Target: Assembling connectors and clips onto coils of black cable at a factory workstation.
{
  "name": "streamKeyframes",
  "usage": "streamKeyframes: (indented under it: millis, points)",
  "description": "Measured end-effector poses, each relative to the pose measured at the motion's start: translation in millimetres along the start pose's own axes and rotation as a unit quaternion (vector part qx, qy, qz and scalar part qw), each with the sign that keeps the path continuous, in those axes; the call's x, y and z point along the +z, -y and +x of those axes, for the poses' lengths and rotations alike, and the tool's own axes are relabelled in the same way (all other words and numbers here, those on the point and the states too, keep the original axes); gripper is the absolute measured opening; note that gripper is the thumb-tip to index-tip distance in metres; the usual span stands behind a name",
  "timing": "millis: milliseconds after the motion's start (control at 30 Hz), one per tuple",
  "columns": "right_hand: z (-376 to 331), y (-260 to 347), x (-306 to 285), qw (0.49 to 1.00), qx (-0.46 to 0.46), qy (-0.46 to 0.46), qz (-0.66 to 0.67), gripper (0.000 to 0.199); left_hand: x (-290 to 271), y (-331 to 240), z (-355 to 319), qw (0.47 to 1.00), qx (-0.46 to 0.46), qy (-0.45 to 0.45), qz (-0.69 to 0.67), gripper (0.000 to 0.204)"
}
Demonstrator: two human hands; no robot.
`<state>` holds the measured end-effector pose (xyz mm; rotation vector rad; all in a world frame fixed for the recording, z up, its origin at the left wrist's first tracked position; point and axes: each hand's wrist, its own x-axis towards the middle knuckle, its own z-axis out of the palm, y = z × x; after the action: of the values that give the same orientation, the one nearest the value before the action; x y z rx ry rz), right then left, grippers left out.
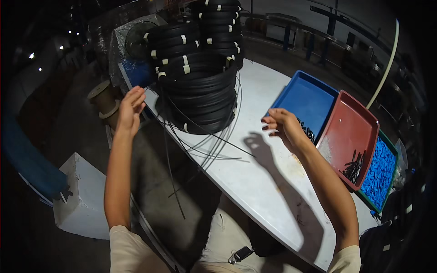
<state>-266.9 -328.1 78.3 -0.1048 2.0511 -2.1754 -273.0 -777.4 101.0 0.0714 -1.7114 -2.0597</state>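
Note:
A tall stack of black cable coils (pixel 195 68), bound with white tape strips, stands at the far left of the white table (pixel 255 186). Loose black strands (pixel 207 145) trail from the lowest coil across the tabletop and over its edge. My left hand (pixel 131 108) is raised beside the stack's left side, fingers apart, holding nothing. Right of the stack, my right hand (pixel 283 126) hovers above the table with its fingertips pinched together. Whether a thin strand is between them is not visible. Its shadow falls on the table.
A blue tray (pixel 305 98) with small black parts, a red tray (pixel 348 132) with a few black pieces, and a green tray (pixel 381 173) of blue pieces line the right side. A wooden spool (pixel 104 98) and white block (pixel 79 195) sit left on the floor.

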Motion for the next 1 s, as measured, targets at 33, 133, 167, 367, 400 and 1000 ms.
streamKeyframes:
  millis: [33, 133, 167, 367, 400, 1000]
  points:
    - [25.0, 1.3, 4.4, 1.0, 0.0, -0.017, -0.005, 0.036, 5.8, 10.6, 10.4, 1.0, -0.003, -0.014, 0.021, 0.06]
    - [86.1, 7.9, 26.5, 0.999, -0.008, -0.044, -0.017, 0.045, 25.6, 25.3, 28.6, 0.998, -0.018, 0.003, 0.053, 0.098]
    - [103.7, 11.7, 33.7, 0.998, -0.014, -0.059, -0.026, 0.05, 32.2, 31.2, 37.3, 0.998, -0.015, -0.003, 0.065, 0.101]
    - [189.4, 23.8, 75.1, 0.992, -0.023, -0.119, -0.022, 0.079, 78.5, 50.4, 74.0, 0.995, 0.002, -0.047, 0.092, 0.109]
    - [197.5, 25.4, 79.7, 0.992, -0.022, -0.122, -0.023, 0.079, 87.4, 49.0, 75.8, 0.995, 0.0, -0.044, 0.091, 0.109]
    - [180.8, 48.1, 111.4, 0.962, -0.091, -0.257, -0.014, 0.079, 98.7, 52.1, 85.6, 0.983, 0.128, -0.109, 0.071, 0.078]
